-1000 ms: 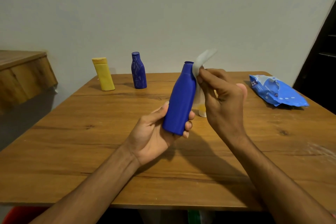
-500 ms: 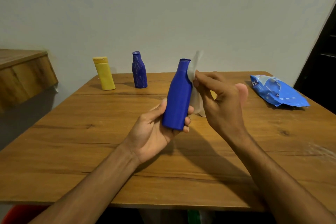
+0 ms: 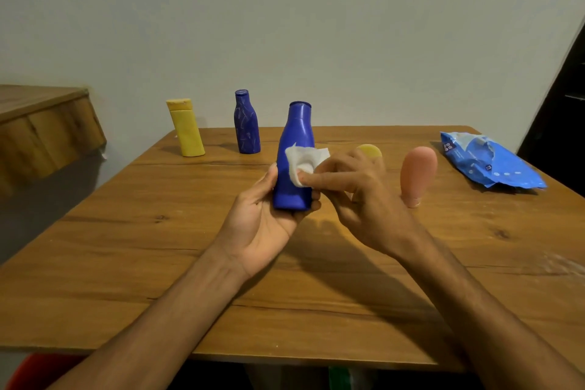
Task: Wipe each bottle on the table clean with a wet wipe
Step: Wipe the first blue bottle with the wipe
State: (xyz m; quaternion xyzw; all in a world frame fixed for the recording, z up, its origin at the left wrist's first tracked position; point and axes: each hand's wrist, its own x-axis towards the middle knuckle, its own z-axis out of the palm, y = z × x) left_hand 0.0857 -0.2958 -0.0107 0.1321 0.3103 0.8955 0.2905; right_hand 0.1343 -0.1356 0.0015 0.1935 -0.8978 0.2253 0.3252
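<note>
**Q:** Where is the bottle you're cleaning?

**Me:** The blue bottle is upright in my left hand, held above the table in front of me, cap at the top.

**Q:** How is that hand holding it?

**Me:** Palm turned up, with my thumb along the bottle's left side. My fingers are curled round its base from the right, so it's gripped firmly.

**Q:** And the right hand?

**Me:** My right hand comes in from the right, back of the hand up. It pinches the wipe, bunched at my fingertips, and my forefinger lies stretched out, pressing the wipe against the front of the bottle. The other fingers are tucked in. The two hands meet at the bottle.

**Q:** What else is there?

**Me:** A yellow bottle and a patterned bottle stand near the far edge. A pink bottle stands just right of my right hand. A rounded yellow top peeks over my knuckles, and I cannot tell what it belongs to. The pack of wipes lies at the far right.
</note>
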